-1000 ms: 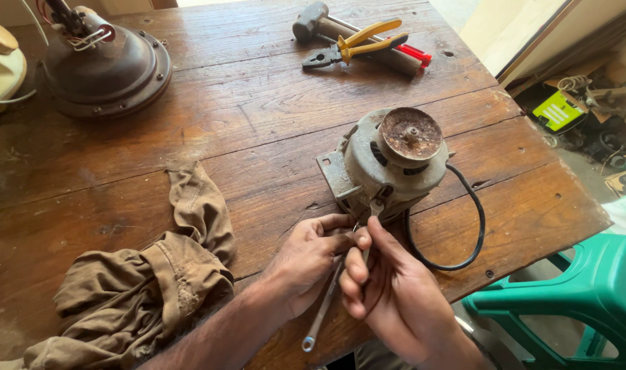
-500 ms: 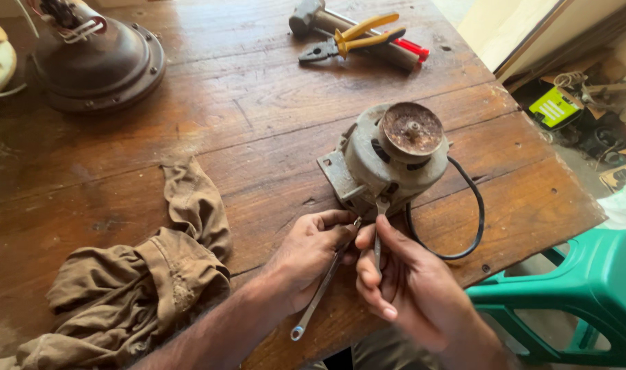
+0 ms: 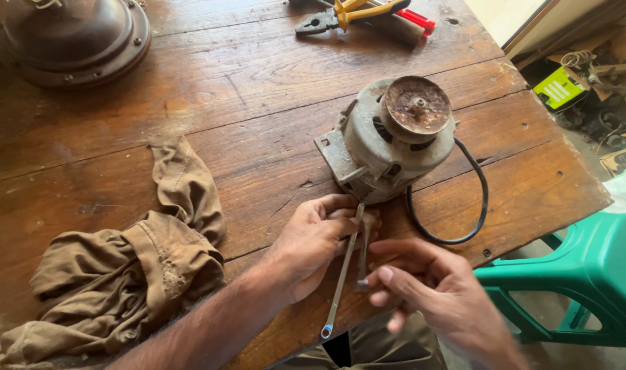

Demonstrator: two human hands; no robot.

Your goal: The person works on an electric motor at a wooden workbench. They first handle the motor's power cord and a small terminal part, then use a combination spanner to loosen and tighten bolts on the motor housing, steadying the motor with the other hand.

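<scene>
A grey electric motor (image 3: 388, 140) with a rusty pulley on top stands on the wooden table (image 3: 224, 89); a black cable (image 3: 479, 205) loops from it. My left hand (image 3: 316, 243) grips a long slim spanner (image 3: 341, 274) whose upper end reaches the motor's base. My right hand (image 3: 429, 291) pinches the lower end of a second, shorter metal tool (image 3: 363, 253) that also points up at the motor's base. Both hands sit just in front of the motor near the table's front edge.
A crumpled brown cloth (image 3: 121, 267) lies at the left front. A dark round metal housing (image 3: 73, 38) sits at the back left. Yellow-handled pliers (image 3: 347, 14) and a red-handled tool (image 3: 415, 19) lie at the back. A green plastic chair (image 3: 587, 274) stands to the right.
The view has closed in on the motor. My right hand has slid down from the motor's base to the lower end of the short tool, while the left keeps hold of the spanner.
</scene>
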